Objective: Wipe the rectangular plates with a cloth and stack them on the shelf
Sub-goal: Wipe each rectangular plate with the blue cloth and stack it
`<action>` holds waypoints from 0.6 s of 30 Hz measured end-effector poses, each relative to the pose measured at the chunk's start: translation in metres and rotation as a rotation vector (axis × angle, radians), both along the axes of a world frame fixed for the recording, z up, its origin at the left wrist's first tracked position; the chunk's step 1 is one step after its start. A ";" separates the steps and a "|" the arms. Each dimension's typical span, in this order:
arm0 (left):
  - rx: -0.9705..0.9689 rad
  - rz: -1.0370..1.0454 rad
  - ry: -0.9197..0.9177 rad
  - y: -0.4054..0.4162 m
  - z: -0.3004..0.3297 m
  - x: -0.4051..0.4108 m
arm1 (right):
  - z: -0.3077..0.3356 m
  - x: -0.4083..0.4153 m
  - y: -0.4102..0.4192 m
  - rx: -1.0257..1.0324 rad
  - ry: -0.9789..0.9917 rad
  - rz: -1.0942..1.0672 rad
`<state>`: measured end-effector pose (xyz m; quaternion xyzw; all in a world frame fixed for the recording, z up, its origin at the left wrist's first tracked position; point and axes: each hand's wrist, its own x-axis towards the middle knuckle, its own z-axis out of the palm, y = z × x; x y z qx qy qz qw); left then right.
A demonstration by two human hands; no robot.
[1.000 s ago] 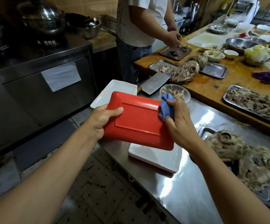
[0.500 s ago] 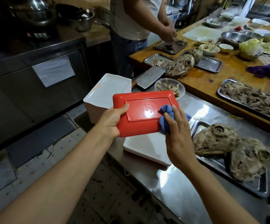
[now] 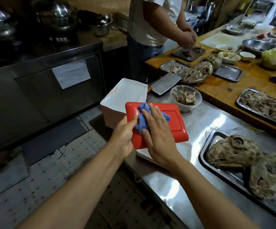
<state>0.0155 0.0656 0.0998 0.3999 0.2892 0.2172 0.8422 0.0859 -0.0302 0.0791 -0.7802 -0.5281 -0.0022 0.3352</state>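
Observation:
A red rectangular plate (image 3: 173,128) is held underside up above the steel counter. My left hand (image 3: 123,138) grips its near left edge, thumb on top. My right hand (image 3: 157,134) lies flat on a crumpled blue cloth (image 3: 143,121) and presses it against the plate's left part with straight fingers. Under the plate a white rectangular plate (image 3: 185,151) lies on the counter, mostly hidden. A tall stack of white rectangular plates (image 3: 125,95) stands at the counter's far left corner.
A steel tray (image 3: 205,156) with cooked animal heads sits to the right. A cleaver (image 3: 162,84) and a clear bowl of scraps (image 3: 186,98) lie behind the plate. Another person (image 3: 152,22) works at the wooden table (image 3: 224,90), which carries trays and bowls. Tiled floor lies to the left.
My right hand slid the blue cloth from the plate's right side across to its left part. The plate tilted flatter and my left hand stayed on its edge.

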 end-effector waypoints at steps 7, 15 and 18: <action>0.033 -0.001 -0.082 0.028 0.004 -0.028 | 0.003 0.030 0.005 -0.097 0.013 -0.080; 0.044 0.046 -0.111 0.050 0.002 -0.058 | -0.002 0.038 0.008 0.089 0.275 -0.121; 0.076 0.051 -0.109 0.057 0.004 -0.066 | -0.003 0.040 0.016 0.098 0.300 -0.187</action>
